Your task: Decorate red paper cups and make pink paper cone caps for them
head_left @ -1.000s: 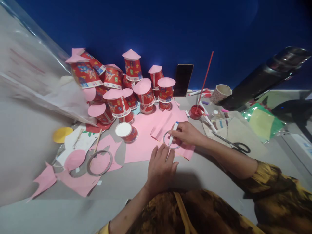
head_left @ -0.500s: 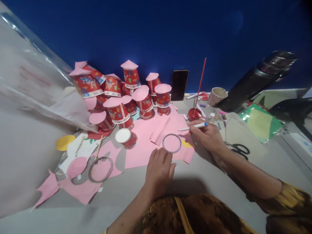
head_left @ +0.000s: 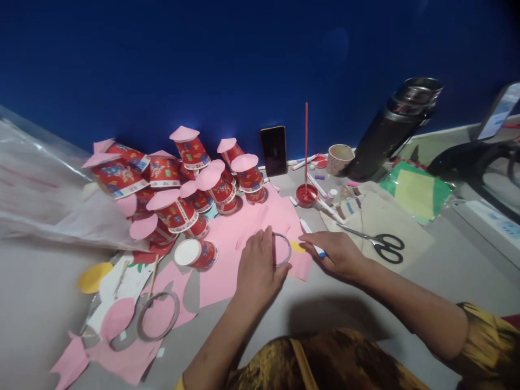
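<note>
Pink paper [head_left: 227, 238] lies flat on the table, with a thin grey ring [head_left: 289, 246] on it. My left hand [head_left: 255, 265] lies over the ring's left side, its fingers along the edge and its thumb at the lower rim. Between the fingers of my right hand [head_left: 341, 254] is a white marker [head_left: 305, 227] with a blue end. Its other end points up and away from me, right of the ring. A yellow scrap [head_left: 298, 247] shows between the ring and my right hand.
Red paper cups [head_left: 244, 179] with pink cone tops stand stacked behind; one cup [head_left: 209, 254] lies tilted in front. Left are a tape roll [head_left: 175, 314] and pink offcuts [head_left: 122, 357]. Right are scissors [head_left: 388, 246], a red pot [head_left: 303, 203], a phone [head_left: 274, 151] and a black flask [head_left: 377, 130].
My left hand has moved up onto the ring. The marker has turned from lying sideways to slanting, its blue end now lower and nearer me. The view has shifted right.
</note>
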`<action>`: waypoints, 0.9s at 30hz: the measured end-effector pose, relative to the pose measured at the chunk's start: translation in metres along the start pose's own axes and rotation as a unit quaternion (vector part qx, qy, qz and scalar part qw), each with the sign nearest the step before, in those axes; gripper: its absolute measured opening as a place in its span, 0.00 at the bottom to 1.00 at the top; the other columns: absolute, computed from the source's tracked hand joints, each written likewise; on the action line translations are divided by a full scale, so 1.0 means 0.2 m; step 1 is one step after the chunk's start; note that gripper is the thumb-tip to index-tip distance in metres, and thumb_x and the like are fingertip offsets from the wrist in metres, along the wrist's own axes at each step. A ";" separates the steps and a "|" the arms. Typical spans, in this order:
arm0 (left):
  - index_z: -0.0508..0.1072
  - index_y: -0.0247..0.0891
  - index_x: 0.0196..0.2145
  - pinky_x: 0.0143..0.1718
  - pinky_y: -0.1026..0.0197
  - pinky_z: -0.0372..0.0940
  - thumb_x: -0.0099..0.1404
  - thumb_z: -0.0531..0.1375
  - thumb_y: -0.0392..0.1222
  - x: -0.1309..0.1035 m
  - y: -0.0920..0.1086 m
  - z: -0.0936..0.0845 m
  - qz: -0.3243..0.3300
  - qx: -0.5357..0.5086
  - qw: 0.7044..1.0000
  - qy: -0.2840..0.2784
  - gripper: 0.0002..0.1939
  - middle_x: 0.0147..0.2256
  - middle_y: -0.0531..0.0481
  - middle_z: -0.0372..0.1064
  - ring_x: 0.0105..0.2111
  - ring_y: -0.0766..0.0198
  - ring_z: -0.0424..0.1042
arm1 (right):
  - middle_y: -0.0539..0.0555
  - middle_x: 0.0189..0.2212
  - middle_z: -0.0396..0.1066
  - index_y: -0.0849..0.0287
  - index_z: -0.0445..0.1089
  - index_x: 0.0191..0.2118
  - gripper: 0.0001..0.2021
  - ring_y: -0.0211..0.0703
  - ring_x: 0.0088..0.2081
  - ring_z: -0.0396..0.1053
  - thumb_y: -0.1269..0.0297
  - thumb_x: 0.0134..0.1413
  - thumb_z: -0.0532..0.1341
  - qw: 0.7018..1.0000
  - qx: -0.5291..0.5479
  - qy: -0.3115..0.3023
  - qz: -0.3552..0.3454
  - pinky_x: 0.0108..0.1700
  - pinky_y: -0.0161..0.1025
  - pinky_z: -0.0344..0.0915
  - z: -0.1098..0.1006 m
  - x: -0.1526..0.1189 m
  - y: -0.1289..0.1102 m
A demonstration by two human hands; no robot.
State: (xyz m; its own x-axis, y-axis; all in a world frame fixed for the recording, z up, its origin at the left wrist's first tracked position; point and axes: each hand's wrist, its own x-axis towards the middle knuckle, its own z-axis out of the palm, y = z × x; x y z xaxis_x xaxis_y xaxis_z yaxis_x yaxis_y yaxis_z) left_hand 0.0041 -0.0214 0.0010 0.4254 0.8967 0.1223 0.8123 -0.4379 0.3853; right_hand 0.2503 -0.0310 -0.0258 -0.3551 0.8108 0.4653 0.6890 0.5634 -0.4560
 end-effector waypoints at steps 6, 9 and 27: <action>0.49 0.36 0.71 0.55 0.36 0.67 0.63 0.69 0.43 0.00 0.00 0.00 0.009 0.002 1.000 0.006 0.47 0.58 0.32 0.69 0.57 0.37 0.69 | 0.60 0.45 0.84 0.56 0.77 0.54 0.13 0.50 0.43 0.84 0.64 0.72 0.58 0.999 0.027 -0.033 0.017 0.45 0.43 0.77 0.00 0.00 -0.01; 0.51 0.36 0.70 0.54 0.37 0.67 0.62 0.70 0.44 0.00 -0.01 0.01 0.002 0.011 1.000 0.009 0.46 0.57 0.32 0.71 0.56 0.37 0.70 | 0.59 0.44 0.85 0.55 0.78 0.54 0.13 0.49 0.42 0.83 0.61 0.72 0.58 0.997 0.060 -0.012 0.044 0.44 0.42 0.77 -0.02 0.02 -0.02; 0.55 0.29 0.70 0.60 0.41 0.65 0.67 0.67 0.52 -0.01 -0.03 0.04 -0.010 0.036 0.999 -0.034 0.43 0.63 0.28 0.69 0.63 0.35 0.68 | 0.57 0.34 0.81 0.57 0.76 0.43 0.15 0.45 0.36 0.77 0.57 0.76 0.54 0.996 -0.030 -0.063 -0.052 0.39 0.39 0.67 -0.02 0.20 -0.15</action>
State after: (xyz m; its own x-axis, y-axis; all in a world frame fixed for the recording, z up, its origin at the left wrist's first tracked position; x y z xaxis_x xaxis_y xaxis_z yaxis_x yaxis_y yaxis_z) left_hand 0.0023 -0.0211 -0.0087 0.4333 0.8998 0.0518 0.8461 -0.4259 0.3204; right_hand 0.2174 -0.0168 0.0094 -0.5001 0.7643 0.4071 0.6801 0.6377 -0.3618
